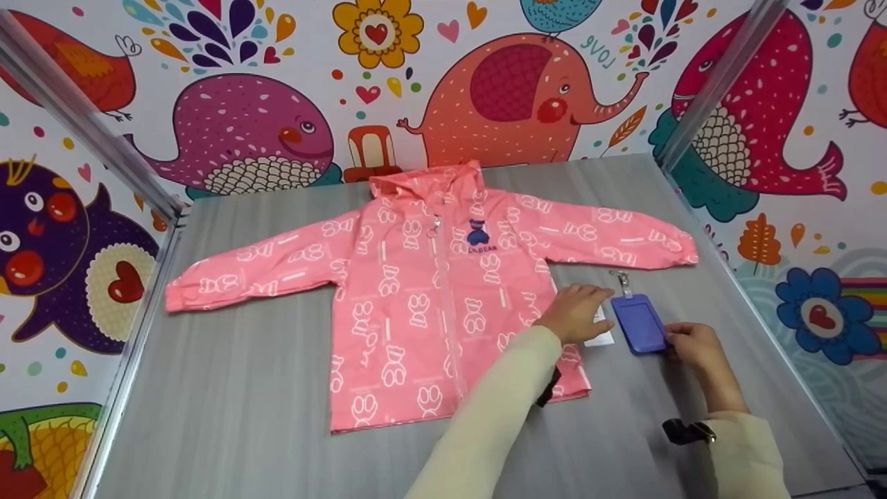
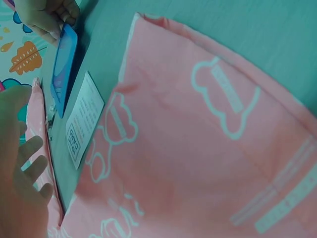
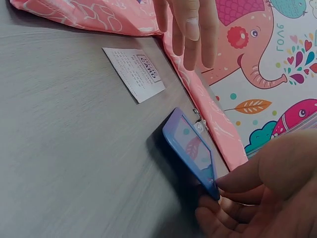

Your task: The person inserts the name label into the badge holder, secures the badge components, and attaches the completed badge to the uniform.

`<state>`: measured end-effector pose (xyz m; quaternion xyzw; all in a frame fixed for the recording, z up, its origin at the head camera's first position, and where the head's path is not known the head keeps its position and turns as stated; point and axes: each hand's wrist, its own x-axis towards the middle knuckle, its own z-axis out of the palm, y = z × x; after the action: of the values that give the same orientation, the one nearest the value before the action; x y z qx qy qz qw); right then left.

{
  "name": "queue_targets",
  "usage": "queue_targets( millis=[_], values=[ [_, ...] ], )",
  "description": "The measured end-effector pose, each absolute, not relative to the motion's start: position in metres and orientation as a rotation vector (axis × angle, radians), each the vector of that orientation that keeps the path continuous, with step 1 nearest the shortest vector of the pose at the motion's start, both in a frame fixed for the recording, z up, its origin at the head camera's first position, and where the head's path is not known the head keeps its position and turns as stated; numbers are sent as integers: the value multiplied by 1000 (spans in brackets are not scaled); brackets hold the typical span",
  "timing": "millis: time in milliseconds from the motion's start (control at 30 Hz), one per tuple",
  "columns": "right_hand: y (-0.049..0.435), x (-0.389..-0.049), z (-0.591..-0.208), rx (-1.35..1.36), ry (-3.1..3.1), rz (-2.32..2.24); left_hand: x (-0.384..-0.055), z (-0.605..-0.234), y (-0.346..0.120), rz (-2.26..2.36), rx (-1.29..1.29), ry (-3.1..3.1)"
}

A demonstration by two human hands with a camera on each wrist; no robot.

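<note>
A blue badge holder [image 1: 639, 324] with a metal clip [image 1: 624, 283] is tilted up off the table. My right hand [image 1: 698, 350] pinches its lower right corner between thumb and fingers, plainly seen in the right wrist view. My left hand [image 1: 575, 313] hovers with loosely extended fingers, holding nothing. Below it, a white printed card [image 3: 134, 73] lies on the table by the jacket's edge, partly hidden by that hand in the head view. A pink hooded child's jacket [image 1: 416, 305] with white bear outlines lies spread out, sleeves stretched to both sides.
The grey table [image 1: 229, 388] has metal-framed edges and upright metal posts at its back corners. Panels with cartoon animals, among them an orange elephant [image 1: 450, 111], stand behind and at both sides. The jacket's hood touches or nearly touches the back panel.
</note>
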<state>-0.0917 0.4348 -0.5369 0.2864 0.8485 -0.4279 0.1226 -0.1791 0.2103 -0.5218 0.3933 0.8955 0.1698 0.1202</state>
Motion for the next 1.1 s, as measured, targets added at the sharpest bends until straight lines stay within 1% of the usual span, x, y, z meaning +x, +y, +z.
queue_targets(
  millis=[267,533,867,1100],
  values=[
    [429,-92,-537,784,2440,-1423,-187,-530,205,498,1142,2648],
    [412,-96,-532,819,2522,-1385,-197,-528,186,660,1038,2626],
    [385,-102,-526,626,2615,-1540,-215,-528,163,962,872,2575],
    [358,-112,-530,455,2569,-1754,-218,-528,142,1227,775,2539]
  ],
)
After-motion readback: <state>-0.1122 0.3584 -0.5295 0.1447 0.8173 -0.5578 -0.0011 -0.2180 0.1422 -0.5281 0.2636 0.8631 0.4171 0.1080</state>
